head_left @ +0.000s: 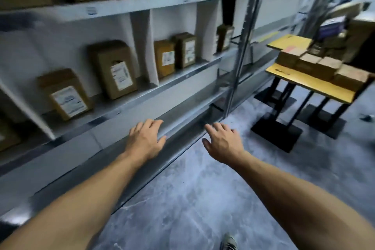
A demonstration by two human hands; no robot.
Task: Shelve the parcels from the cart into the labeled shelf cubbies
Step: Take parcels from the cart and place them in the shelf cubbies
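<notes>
Since both are empty right now, left grip [146, 138] and right grip [223, 142] out front with fingers loosely spread, the brown parcels [310, 65] to fetch sit stacked on the yellow table [316, 85] off right, near the shelf [142, 4]. Small stiff cardboard, probably light; I'd clamp one across its long sides.

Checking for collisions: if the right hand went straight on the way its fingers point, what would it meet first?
Likely the lower shelf rail, near the foot of the metal upright; the right hand looks close to it, but depth is unclear.
</notes>
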